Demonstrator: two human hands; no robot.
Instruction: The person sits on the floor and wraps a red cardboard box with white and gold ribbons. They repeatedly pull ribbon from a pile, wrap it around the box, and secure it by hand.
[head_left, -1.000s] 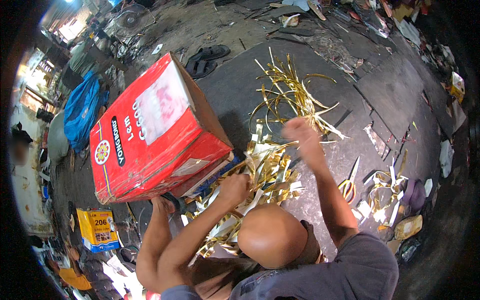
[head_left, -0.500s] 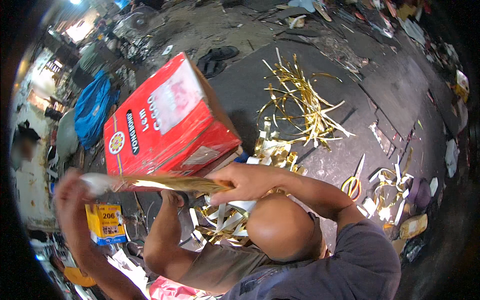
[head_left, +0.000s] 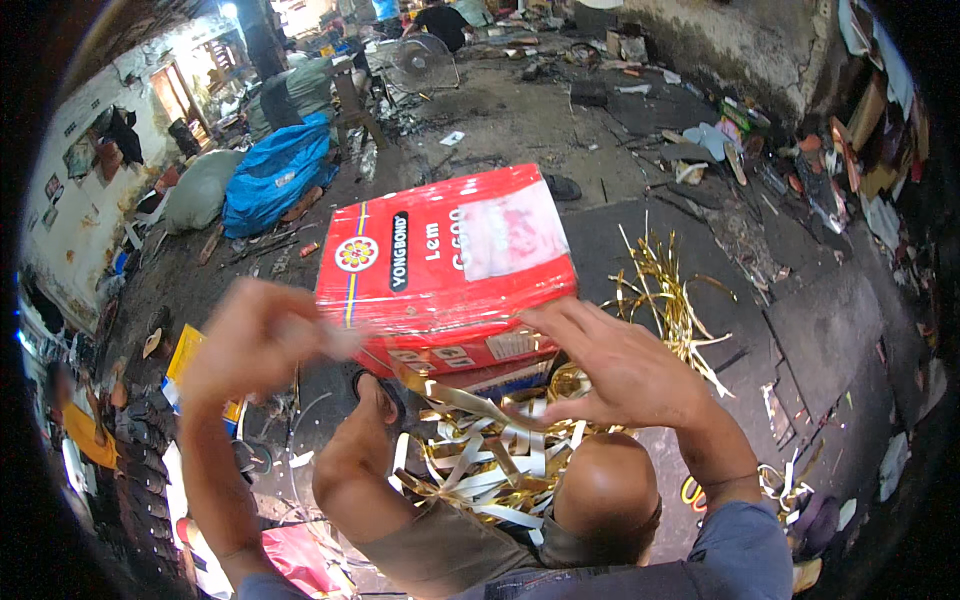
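My left hand (head_left: 245, 345), smeared by motion, is curled left of a red carton (head_left: 440, 260). At its fingertips is a pale, blurred thing (head_left: 345, 341) I cannot make out. My right hand (head_left: 625, 375) is open at the carton's near right corner, fingers stretched toward it and thumb apart. Whether the fingertips touch the carton I cannot tell. Below and between the hands, a gold strip (head_left: 455, 398) slants toward the right thumb. A tangled heap of gold and white strips (head_left: 490, 460) lies between my legs, in front of the carton.
A bundle of thin gold strips (head_left: 672, 300) lies on the dark floor right of the carton. Scissor handles (head_left: 693, 492) show beside my right forearm. A blue plastic bag (head_left: 278, 175), a pale sack (head_left: 200, 192) and a fan (head_left: 418, 62) stand farther back. Scraps litter the right side.
The gold band stretched between both hands is no longer held taut. My right hand has opened and moved right; my left has moved right too. The view has turned, showing more room ahead.
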